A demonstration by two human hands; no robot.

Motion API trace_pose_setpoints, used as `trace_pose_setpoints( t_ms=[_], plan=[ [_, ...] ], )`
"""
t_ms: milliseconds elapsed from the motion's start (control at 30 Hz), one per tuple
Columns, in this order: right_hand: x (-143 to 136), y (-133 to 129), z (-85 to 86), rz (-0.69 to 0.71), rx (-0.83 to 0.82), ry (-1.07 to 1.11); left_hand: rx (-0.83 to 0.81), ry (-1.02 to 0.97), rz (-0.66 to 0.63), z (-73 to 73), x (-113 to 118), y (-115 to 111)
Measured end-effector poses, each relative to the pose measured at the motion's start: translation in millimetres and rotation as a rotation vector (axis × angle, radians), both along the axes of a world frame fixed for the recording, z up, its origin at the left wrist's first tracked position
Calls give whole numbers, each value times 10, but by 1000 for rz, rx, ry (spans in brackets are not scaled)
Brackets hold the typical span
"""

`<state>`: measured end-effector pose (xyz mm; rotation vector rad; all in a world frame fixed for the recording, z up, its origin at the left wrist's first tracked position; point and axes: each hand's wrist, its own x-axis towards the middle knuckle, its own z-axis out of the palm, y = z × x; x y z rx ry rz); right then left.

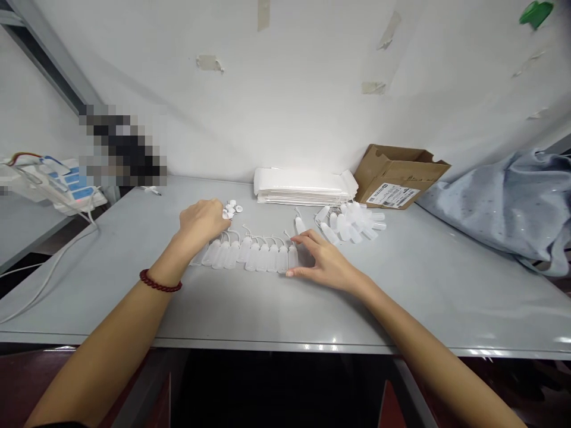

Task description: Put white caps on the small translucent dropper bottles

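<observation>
A row of translucent white plastic tags (256, 257) with white string loops lies side by side on the grey table. My right hand (328, 261) is at the row's right end, thumb at the bottom and index finger at the top of the last tag (292, 258), holding it between them. My left hand (204, 219) is closed above the row's left end, fingers curled down beside a small pile of white round discs (232, 208). Whatever its fingertips hold is hidden. One tag (300, 224) lies alone behind my right hand, near a loose heap of similar tags (352, 223).
A stack of flat white packages (306, 187) rests against the wall beside an open cardboard box (397, 178). A pale blue cloth bag (504, 202) lies at the right. Leftward are a power strip (74, 184) and a white cable (56, 270). The table's front edge (285, 345) runs below my arms.
</observation>
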<state>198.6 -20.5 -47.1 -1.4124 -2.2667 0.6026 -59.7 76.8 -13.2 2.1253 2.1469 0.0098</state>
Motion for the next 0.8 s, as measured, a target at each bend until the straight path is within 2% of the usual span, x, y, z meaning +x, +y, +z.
trace_pose_setpoints(
  t_ms=[200,367,500,567,633,800],
  plan=[
    [3,2,-3,24,-65,-44,16,-25,2,-22,-6,16],
    [3,-2,-14,19,-80,-75,-18,-82,37,60,17,-24],
    [13,-5,-13,14,-36,-34,38,-159,49,137,27,-56],
    [21,-10,-5,7,-3,-7,101,-277,29,159,47,-81],
    [27,-16,2,7,46,39,120,-481,-2,162,97,-124],
    [16,-43,13,58,194,227,-105,-1108,-140,69,367,-316]
  ],
)
